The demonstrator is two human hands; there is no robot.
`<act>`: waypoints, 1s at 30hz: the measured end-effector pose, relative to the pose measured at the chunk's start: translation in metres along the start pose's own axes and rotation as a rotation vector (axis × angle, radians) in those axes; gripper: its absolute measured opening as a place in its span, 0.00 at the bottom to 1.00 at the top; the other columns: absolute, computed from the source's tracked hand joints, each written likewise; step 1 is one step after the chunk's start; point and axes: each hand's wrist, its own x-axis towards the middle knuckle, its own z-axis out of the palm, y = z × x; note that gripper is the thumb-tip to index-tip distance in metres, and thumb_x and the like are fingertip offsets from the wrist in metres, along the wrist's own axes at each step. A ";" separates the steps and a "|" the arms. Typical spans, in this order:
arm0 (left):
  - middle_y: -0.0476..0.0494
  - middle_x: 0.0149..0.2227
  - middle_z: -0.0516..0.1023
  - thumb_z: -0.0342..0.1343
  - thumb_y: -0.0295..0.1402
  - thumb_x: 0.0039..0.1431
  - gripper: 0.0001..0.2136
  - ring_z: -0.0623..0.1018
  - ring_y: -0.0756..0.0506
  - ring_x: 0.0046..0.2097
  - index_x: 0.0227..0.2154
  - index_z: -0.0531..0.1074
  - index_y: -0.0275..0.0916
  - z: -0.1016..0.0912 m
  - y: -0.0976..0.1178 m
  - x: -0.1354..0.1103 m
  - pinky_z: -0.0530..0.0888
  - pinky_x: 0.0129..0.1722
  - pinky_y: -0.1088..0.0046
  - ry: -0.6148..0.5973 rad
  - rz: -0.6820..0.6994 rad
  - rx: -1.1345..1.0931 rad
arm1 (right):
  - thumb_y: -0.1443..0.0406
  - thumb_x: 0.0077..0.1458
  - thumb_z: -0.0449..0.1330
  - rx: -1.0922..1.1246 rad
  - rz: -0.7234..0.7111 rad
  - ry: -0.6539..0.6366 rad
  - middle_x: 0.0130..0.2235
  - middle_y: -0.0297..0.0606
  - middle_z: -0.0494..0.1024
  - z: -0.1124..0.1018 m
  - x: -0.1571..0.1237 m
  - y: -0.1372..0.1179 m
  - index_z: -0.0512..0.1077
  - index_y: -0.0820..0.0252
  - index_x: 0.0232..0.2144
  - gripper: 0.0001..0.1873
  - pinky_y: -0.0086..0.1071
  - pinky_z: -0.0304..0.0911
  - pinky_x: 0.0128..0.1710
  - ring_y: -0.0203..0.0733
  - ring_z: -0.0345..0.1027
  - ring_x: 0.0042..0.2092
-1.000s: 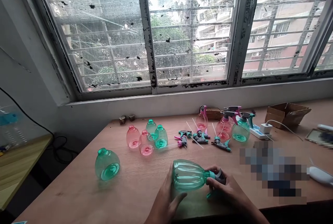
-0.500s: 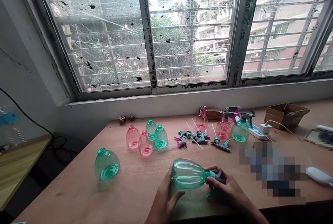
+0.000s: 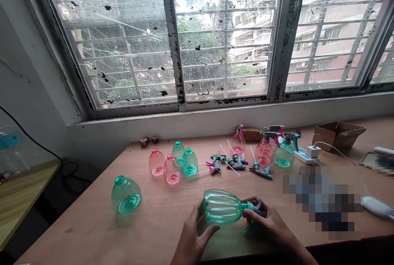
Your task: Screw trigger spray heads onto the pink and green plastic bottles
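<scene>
A clear green spray bottle (image 3: 222, 207) lies sideways above the table's near edge, its base to the left. My left hand (image 3: 195, 232) is closed around the base end, thumb below it. At the neck, my right hand (image 3: 266, 220) grips the dark grey and teal spray head (image 3: 259, 208); the head joins the bottle's neck, though fingers partly cover it. An open green bottle (image 3: 126, 195) without a head leans to the left. Farther back stand two pink bottles (image 3: 172, 170) and two green ones (image 3: 190, 163), all without heads. Several loose spray heads (image 3: 261, 170) with straws lie beyond my hands.
Bottles with heads on, pink (image 3: 264, 152) and green (image 3: 285, 156), stand at the back right. Beside them are a white power strip (image 3: 303, 157) with a plugged charger and an open cardboard box (image 3: 337, 137). A blurred patch (image 3: 323, 199) covers things on the right.
Almost nothing differs. The held bottle and both hands sit very slightly farther left and lower, with the view itself shifted a little.
</scene>
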 end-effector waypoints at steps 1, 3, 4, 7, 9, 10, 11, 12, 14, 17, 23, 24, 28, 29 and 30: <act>0.39 0.61 0.71 0.64 0.33 0.58 0.27 0.69 0.37 0.63 0.59 0.64 0.43 0.000 0.000 0.000 0.68 0.62 0.59 0.004 0.005 -0.015 | 0.49 0.47 0.69 0.005 -0.004 0.009 0.27 0.34 0.78 0.000 0.000 0.000 0.75 0.59 0.39 0.24 0.35 0.69 0.30 0.45 0.73 0.28; 0.40 0.59 0.73 0.66 0.30 0.55 0.27 0.70 0.37 0.62 0.57 0.65 0.43 0.001 0.000 0.000 0.68 0.62 0.59 0.021 0.003 -0.011 | 0.49 0.48 0.69 0.010 -0.009 0.009 0.27 0.33 0.77 0.000 0.001 0.001 0.75 0.59 0.39 0.23 0.34 0.69 0.30 0.45 0.73 0.28; 0.40 0.58 0.74 0.66 0.29 0.53 0.27 0.71 0.36 0.62 0.56 0.65 0.43 0.001 0.000 0.001 0.67 0.63 0.58 0.032 -0.001 0.001 | 0.49 0.48 0.69 0.009 -0.010 0.000 0.27 0.33 0.77 -0.001 0.001 0.002 0.75 0.59 0.39 0.23 0.34 0.69 0.30 0.45 0.73 0.28; 0.39 0.57 0.75 0.67 0.28 0.51 0.27 0.71 0.35 0.62 0.54 0.66 0.43 0.002 0.000 0.001 0.66 0.63 0.56 0.058 -0.010 0.026 | 0.50 0.49 0.69 0.015 -0.004 -0.030 0.27 0.34 0.77 -0.001 0.001 0.003 0.74 0.60 0.40 0.23 0.34 0.68 0.30 0.45 0.73 0.29; 0.39 0.57 0.74 0.66 0.28 0.52 0.26 0.70 0.35 0.62 0.54 0.66 0.42 0.002 0.001 0.001 0.66 0.63 0.56 0.050 -0.006 0.021 | 0.50 0.49 0.69 0.024 -0.009 -0.022 0.27 0.33 0.77 -0.001 0.002 0.004 0.74 0.60 0.40 0.23 0.34 0.68 0.30 0.44 0.73 0.28; 0.38 0.58 0.73 0.66 0.29 0.52 0.26 0.70 0.35 0.62 0.54 0.66 0.42 0.002 0.002 0.000 0.66 0.63 0.56 0.038 -0.003 0.018 | 0.50 0.49 0.69 0.029 -0.013 -0.016 0.26 0.33 0.77 -0.001 0.002 0.004 0.74 0.60 0.40 0.23 0.34 0.68 0.30 0.44 0.73 0.28; 0.38 0.60 0.72 0.66 0.30 0.53 0.26 0.69 0.35 0.63 0.55 0.65 0.43 0.002 0.003 0.000 0.65 0.64 0.56 0.024 0.001 0.018 | 0.50 0.49 0.69 0.033 -0.016 -0.013 0.26 0.33 0.76 -0.001 0.002 0.004 0.74 0.60 0.39 0.23 0.34 0.68 0.30 0.44 0.73 0.28; 0.37 0.61 0.71 0.66 0.32 0.54 0.27 0.69 0.35 0.63 0.56 0.65 0.43 0.001 0.004 -0.001 0.65 0.64 0.56 0.012 0.005 0.019 | 0.50 0.49 0.69 0.037 -0.016 -0.012 0.26 0.33 0.76 0.000 0.002 0.005 0.74 0.60 0.39 0.23 0.34 0.68 0.29 0.43 0.72 0.28; 0.36 0.62 0.69 0.64 0.37 0.57 0.26 0.68 0.35 0.64 0.57 0.63 0.42 0.001 0.007 -0.002 0.64 0.64 0.55 -0.005 0.007 0.013 | 0.50 0.49 0.69 0.041 -0.011 -0.023 0.27 0.33 0.76 0.000 0.002 0.005 0.74 0.60 0.39 0.22 0.34 0.68 0.29 0.43 0.72 0.28; 0.35 0.63 0.67 0.58 0.42 0.63 0.23 0.67 0.34 0.64 0.58 0.63 0.42 0.000 0.008 -0.003 0.66 0.63 0.55 -0.014 -0.013 -0.035 | 0.51 0.51 0.69 0.040 -0.008 -0.036 0.27 0.33 0.77 -0.001 0.002 0.005 0.73 0.60 0.40 0.22 0.33 0.68 0.30 0.43 0.72 0.28; 0.39 0.67 0.61 0.57 0.40 0.64 0.26 0.61 0.35 0.68 0.63 0.60 0.46 0.000 0.000 -0.002 0.61 0.66 0.55 0.032 0.036 0.061 | 0.51 0.52 0.68 0.026 -0.016 -0.034 0.28 0.33 0.77 -0.003 0.003 0.007 0.73 0.60 0.40 0.21 0.33 0.68 0.30 0.42 0.72 0.28; 0.39 0.67 0.62 0.57 0.39 0.64 0.26 0.62 0.35 0.67 0.63 0.60 0.46 0.000 -0.001 -0.003 0.61 0.66 0.55 0.031 0.035 0.069 | 0.51 0.52 0.68 0.019 -0.015 -0.039 0.28 0.34 0.77 -0.004 0.003 0.007 0.73 0.60 0.40 0.21 0.33 0.69 0.30 0.42 0.72 0.28; 0.37 0.66 0.63 0.58 0.41 0.63 0.29 0.66 0.34 0.65 0.64 0.58 0.45 0.000 0.002 -0.004 0.64 0.64 0.55 0.003 0.002 0.055 | 0.52 0.53 0.67 0.005 -0.018 -0.052 0.29 0.34 0.77 -0.003 0.003 0.007 0.73 0.60 0.40 0.20 0.34 0.69 0.31 0.42 0.73 0.29; 0.37 0.66 0.63 0.58 0.42 0.63 0.29 0.66 0.34 0.64 0.65 0.58 0.44 -0.001 0.003 -0.003 0.64 0.64 0.55 0.004 -0.002 0.054 | 0.52 0.53 0.67 0.008 -0.018 -0.054 0.29 0.34 0.77 -0.003 0.003 0.007 0.73 0.60 0.40 0.20 0.34 0.69 0.31 0.42 0.73 0.29; 0.37 0.66 0.62 0.57 0.43 0.63 0.28 0.65 0.34 0.65 0.64 0.59 0.45 -0.001 0.003 -0.003 0.64 0.64 0.55 0.009 -0.003 0.057 | 0.52 0.53 0.67 0.011 -0.015 -0.054 0.29 0.34 0.77 -0.003 0.004 0.007 0.73 0.60 0.41 0.20 0.34 0.69 0.31 0.42 0.73 0.29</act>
